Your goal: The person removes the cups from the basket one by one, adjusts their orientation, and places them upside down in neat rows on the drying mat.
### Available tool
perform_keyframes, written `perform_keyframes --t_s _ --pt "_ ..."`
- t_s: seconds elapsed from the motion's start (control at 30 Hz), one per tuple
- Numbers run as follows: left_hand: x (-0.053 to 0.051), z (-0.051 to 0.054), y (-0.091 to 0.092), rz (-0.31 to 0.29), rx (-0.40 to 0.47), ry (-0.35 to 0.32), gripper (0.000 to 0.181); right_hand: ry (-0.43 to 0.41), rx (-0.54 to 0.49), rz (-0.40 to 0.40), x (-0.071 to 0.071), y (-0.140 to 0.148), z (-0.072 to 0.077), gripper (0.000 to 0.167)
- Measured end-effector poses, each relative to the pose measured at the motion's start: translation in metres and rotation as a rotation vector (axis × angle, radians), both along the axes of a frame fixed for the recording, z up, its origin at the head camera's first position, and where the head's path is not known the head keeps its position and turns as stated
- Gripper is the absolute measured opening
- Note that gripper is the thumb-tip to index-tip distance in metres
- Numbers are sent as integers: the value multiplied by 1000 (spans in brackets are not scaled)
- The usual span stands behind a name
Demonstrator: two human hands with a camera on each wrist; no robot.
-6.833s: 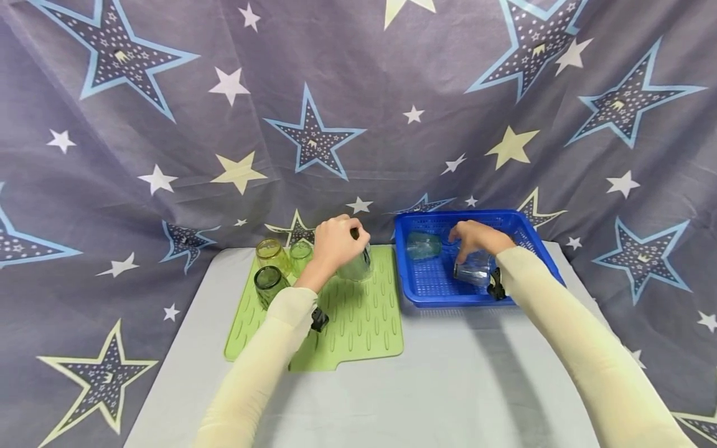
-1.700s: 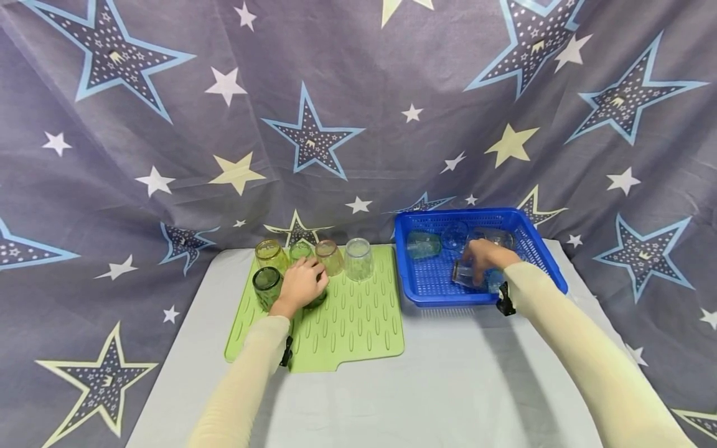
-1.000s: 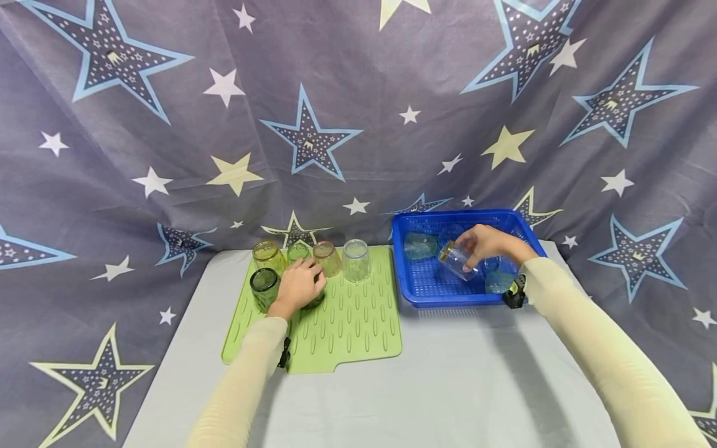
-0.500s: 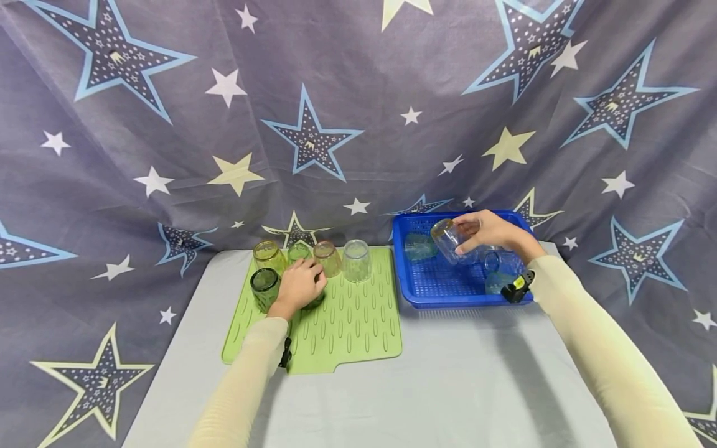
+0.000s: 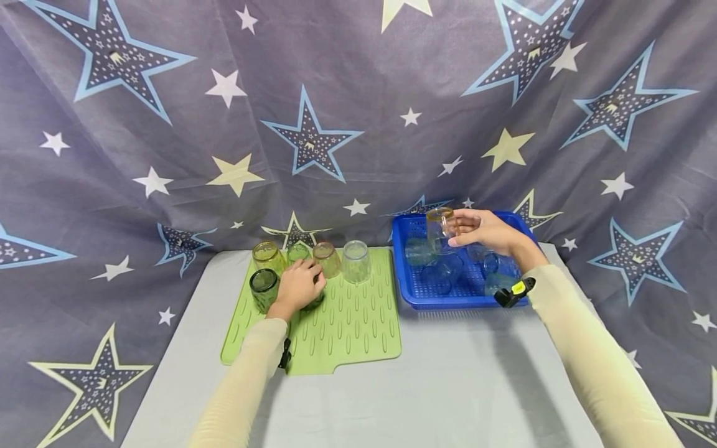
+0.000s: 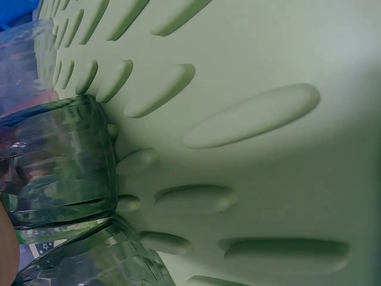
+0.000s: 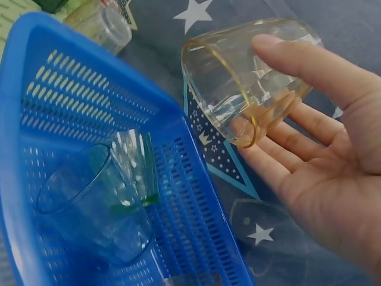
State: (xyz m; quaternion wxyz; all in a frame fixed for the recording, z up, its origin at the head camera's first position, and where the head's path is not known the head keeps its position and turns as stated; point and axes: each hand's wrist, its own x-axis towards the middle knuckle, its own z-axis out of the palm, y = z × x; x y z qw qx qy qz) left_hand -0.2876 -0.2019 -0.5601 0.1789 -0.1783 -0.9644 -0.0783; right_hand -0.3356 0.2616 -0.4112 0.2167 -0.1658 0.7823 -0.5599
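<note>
My right hand (image 5: 487,234) pinches an amber-ringed glass (image 5: 439,233) between thumb and fingers, holding it nearly upright, ring at the top, above the blue basket (image 5: 414,303) in the back right corner of the bench (image 5: 437,392). Below it in the basket lie a teal glass (image 5: 417,252), near the left wall, and a blue glass (image 5: 442,275) in front of that; more glasses crowd toward the right wall, too overlapped for me to count. My left hand (image 5: 298,287) has its fingers curled round a dark green glass (image 5: 315,302) on the lime mat (image 5: 358,339), which lies near the bench's left edge. A second dark glass (image 5: 264,291) stands just to its left. Along the mat's back edge, from left to right, stand a yellow glass (image 5: 269,257), a light green glass (image 5: 299,252), a pink glass (image 5: 327,261) and a clear glass (image 5: 356,264). Star-printed cloth (image 5: 358,81) hangs behind the bench.
</note>
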Motion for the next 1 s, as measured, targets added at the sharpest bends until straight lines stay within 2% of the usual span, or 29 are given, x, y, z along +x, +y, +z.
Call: perform_keyframes --t_s 0.13,0.3,0.47,0.6,0.8,1.0 --pt "-1 -3 -1 -5 8 20 17 -9 -61 9 1 -3 -1 72" --pt "-2 -4 -1 -9 12 21 19 -17 -61 15 2 -7 0 81" --pt "-1 -3 -1 -9 22 15 22 -2 -156 93 -1 -10 -3 63" --pt "0 -2 -2 -6 17 9 24 -9 -182 117 -3 -13 -4 59" --pt "0 -1 -2 3 0 -24 26 -13 -185 137 0 -16 -4 60" --pt "0 1 -2 18 -5 -74 28 -18 -181 124 2 -19 -6 62"
